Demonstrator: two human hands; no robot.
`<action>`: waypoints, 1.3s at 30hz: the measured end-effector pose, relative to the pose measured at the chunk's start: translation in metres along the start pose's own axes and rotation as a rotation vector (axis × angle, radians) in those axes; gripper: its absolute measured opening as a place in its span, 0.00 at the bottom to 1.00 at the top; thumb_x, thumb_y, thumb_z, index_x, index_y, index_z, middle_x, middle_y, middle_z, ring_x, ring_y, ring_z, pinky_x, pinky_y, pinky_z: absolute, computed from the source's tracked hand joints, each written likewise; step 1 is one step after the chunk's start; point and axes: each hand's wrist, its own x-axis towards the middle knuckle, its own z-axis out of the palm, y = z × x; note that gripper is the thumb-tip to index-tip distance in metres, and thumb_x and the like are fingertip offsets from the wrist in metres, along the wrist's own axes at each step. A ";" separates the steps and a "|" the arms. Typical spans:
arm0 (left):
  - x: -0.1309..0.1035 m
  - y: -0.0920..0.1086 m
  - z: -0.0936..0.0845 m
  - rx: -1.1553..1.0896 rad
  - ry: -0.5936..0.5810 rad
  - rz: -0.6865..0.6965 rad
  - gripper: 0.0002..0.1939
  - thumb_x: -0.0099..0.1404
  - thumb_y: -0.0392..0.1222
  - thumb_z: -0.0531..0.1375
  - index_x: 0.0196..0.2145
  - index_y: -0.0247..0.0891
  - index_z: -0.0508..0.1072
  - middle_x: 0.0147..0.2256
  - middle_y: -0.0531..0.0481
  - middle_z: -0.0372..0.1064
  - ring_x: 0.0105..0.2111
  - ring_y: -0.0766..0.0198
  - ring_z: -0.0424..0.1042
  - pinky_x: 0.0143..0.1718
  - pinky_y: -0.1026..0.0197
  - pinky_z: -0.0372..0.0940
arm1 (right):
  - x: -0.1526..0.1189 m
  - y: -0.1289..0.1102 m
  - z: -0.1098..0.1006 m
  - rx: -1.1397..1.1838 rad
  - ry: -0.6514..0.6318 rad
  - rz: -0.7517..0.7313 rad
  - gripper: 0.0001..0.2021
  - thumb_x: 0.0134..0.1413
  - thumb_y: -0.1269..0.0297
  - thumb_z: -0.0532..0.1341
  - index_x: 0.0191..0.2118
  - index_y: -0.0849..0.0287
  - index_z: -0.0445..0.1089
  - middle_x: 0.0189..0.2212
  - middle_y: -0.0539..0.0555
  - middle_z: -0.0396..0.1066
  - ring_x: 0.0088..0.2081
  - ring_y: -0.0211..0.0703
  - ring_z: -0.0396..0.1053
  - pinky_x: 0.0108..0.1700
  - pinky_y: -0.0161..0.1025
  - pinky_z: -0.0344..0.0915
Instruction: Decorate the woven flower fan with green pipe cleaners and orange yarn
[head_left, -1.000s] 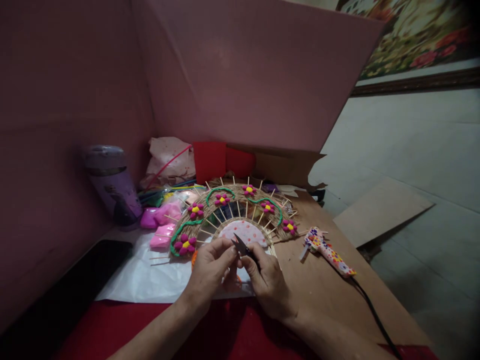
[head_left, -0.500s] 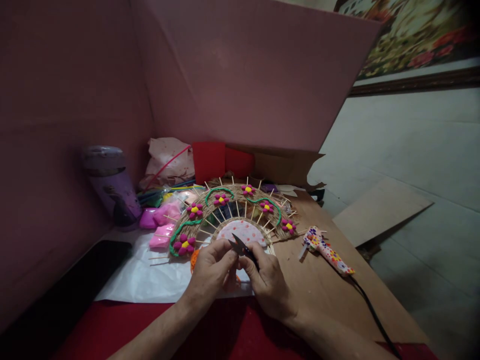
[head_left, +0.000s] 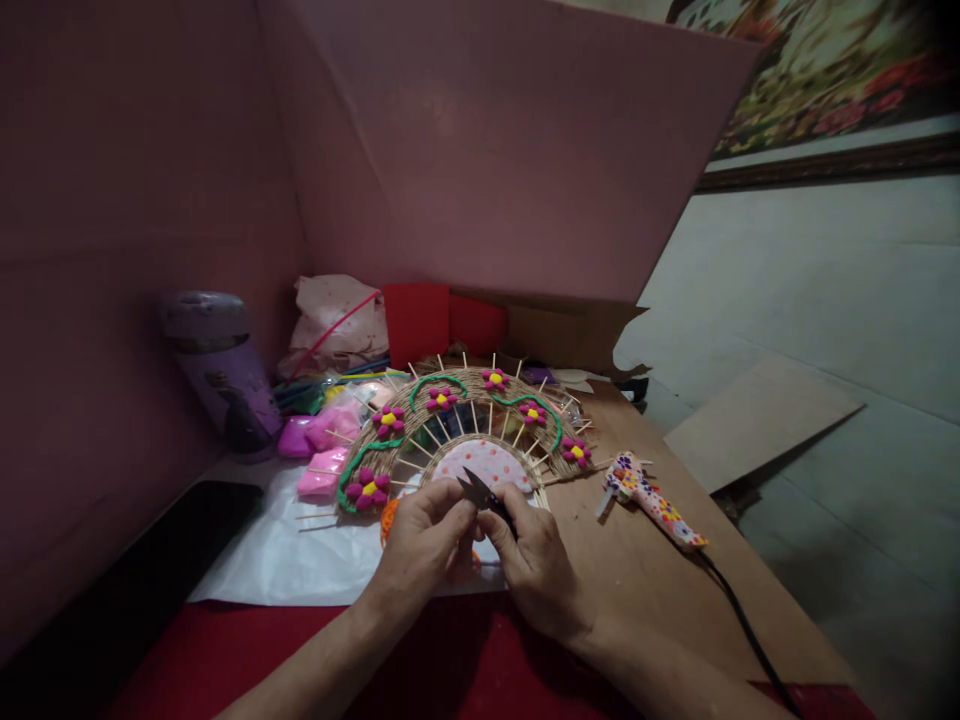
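My right hand [head_left: 536, 560] is closed around a small pair of black scissors [head_left: 480, 490], its pointed blades apart and aimed up and to the left. My left hand [head_left: 424, 540] is pinched beside the blades; what its fingertips hold is too small to make out. Orange yarn-like material [head_left: 388, 522] shows under and beside the left hand, mostly hidden by it. Just beyond both hands lies a half-round fan of twine woven on sticks [head_left: 465, 385], with magenta clay flowers, green clay vines and a dotted white half-circle [head_left: 484, 465] at its centre.
A flower-patterned glue gun [head_left: 652, 500] with a black cord lies on the brown board at right. At left are pink clay packets [head_left: 322, 472], a purple tumbler [head_left: 229, 375] and a dark flat object [head_left: 187, 530]. White sheeting [head_left: 300, 570] lies under the fan.
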 end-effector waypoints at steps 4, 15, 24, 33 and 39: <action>0.001 -0.001 0.000 0.016 -0.007 0.025 0.11 0.54 0.45 0.59 0.22 0.33 0.68 0.18 0.54 0.63 0.15 0.73 0.59 0.15 0.69 0.55 | -0.001 0.000 0.000 -0.017 0.002 -0.004 0.12 0.62 0.58 0.48 0.34 0.58 0.62 0.26 0.51 0.69 0.29 0.41 0.67 0.31 0.34 0.56; 0.001 0.000 0.002 -0.131 -0.026 -0.111 0.16 0.53 0.51 0.61 0.26 0.34 0.66 0.20 0.54 0.67 0.11 0.74 0.59 0.13 0.68 0.57 | 0.004 0.004 0.000 0.179 0.113 0.054 0.15 0.64 0.56 0.45 0.34 0.59 0.62 0.23 0.47 0.63 0.23 0.36 0.61 0.26 0.33 0.54; 0.000 0.002 0.001 -0.062 -0.006 -0.051 0.14 0.55 0.48 0.60 0.22 0.34 0.66 0.17 0.55 0.63 0.12 0.73 0.58 0.13 0.68 0.56 | 0.000 0.002 0.000 -0.009 0.012 -0.024 0.12 0.62 0.57 0.47 0.34 0.58 0.61 0.25 0.51 0.68 0.27 0.41 0.66 0.30 0.34 0.56; 0.000 -0.002 0.000 0.006 -0.010 0.011 0.12 0.56 0.46 0.58 0.22 0.34 0.67 0.18 0.54 0.63 0.14 0.73 0.58 0.15 0.69 0.53 | 0.000 0.002 -0.001 -0.009 0.015 -0.029 0.12 0.63 0.57 0.48 0.34 0.58 0.62 0.25 0.51 0.69 0.28 0.41 0.68 0.30 0.34 0.57; 0.001 -0.004 0.000 0.001 -0.024 0.023 0.12 0.57 0.45 0.58 0.23 0.34 0.68 0.19 0.54 0.63 0.15 0.74 0.58 0.16 0.70 0.53 | 0.000 0.002 0.000 -0.019 0.020 -0.026 0.10 0.62 0.59 0.49 0.36 0.58 0.63 0.26 0.50 0.70 0.28 0.41 0.68 0.31 0.34 0.57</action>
